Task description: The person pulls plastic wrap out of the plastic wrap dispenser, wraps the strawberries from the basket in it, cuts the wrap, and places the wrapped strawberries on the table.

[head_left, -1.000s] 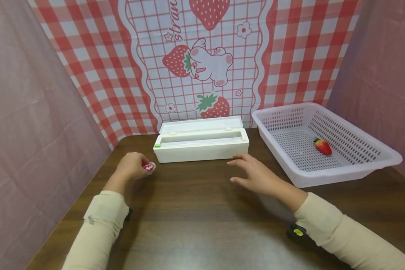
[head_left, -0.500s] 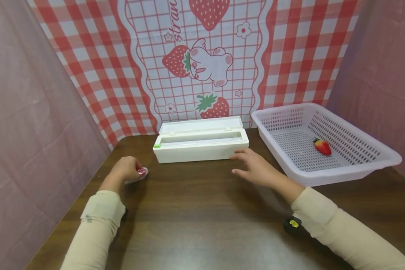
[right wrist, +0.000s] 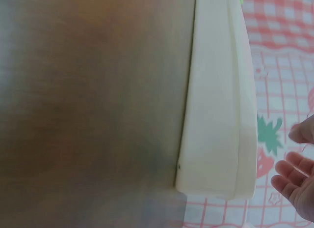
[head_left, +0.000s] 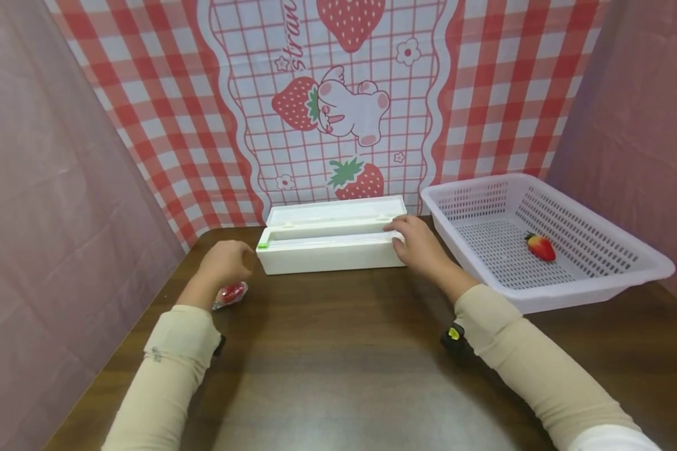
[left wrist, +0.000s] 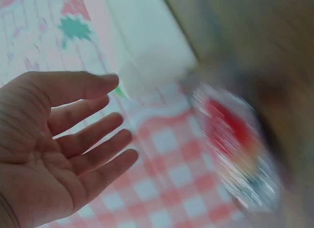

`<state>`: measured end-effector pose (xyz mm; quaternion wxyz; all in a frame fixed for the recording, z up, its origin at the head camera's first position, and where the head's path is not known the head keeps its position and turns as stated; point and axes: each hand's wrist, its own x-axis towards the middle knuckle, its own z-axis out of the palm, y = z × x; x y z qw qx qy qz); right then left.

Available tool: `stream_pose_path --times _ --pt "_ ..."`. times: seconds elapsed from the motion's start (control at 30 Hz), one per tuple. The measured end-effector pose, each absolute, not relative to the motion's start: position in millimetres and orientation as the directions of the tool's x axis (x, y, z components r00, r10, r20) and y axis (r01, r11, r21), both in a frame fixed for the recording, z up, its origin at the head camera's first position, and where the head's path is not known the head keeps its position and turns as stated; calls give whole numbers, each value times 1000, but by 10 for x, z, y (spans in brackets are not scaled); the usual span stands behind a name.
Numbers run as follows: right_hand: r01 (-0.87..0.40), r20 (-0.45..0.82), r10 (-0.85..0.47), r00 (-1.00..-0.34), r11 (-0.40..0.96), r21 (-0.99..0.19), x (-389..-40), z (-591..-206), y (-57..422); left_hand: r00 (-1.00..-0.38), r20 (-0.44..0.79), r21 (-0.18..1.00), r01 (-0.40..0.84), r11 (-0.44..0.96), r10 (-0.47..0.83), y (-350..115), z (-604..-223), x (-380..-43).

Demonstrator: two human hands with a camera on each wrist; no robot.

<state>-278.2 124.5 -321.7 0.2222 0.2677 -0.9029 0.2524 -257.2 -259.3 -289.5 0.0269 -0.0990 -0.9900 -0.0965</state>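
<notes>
A strawberry wrapped in clear film (head_left: pixel 231 292) lies on the table beneath my left hand (head_left: pixel 224 266). In the left wrist view that hand (left wrist: pixel 64 144) has relaxed, spread fingers, apart from the blurred wrapped strawberry (left wrist: pixel 230 139). At the back of the table stands a long white box, like a cling film dispenser (head_left: pixel 327 258), with its lid (head_left: pixel 335 210) raised and a small green piece (head_left: pixel 263 243) at its left end. My right hand (head_left: pixel 420 246) hovers at the box's right end, fingers loosely bent; the right wrist view shows its fingers (right wrist: pixel 289 184) holding nothing. Touch there cannot be told.
A white slotted plastic basket (head_left: pixel 502 291) stands at the right with an unwrapped strawberry (head_left: pixel 540 247) in it. A red-checked cloth (head_left: pixel 491 94) hangs behind the wooden table (head_left: pixel 327 357). Pink curtains (head_left: pixel 51 188) flank both sides.
My left hand let go of the wrapped strawberry on the table at the left and lifted toward the box. My right hand moved forward to the box's right end.
</notes>
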Motion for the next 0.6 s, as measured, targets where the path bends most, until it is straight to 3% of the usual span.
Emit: stream_pose_path --times 0.27,0.6 --pt "-491 275 -451 -849 866 -95 -3110 -3056 1166 -934 232 172 315 933 272 -1963 -2761 -2704" --pt "-607 211 -601 -771 794 44 -3276 -2978 1141 -925 236 161 340 927 298 -1603 -2820 -2889"
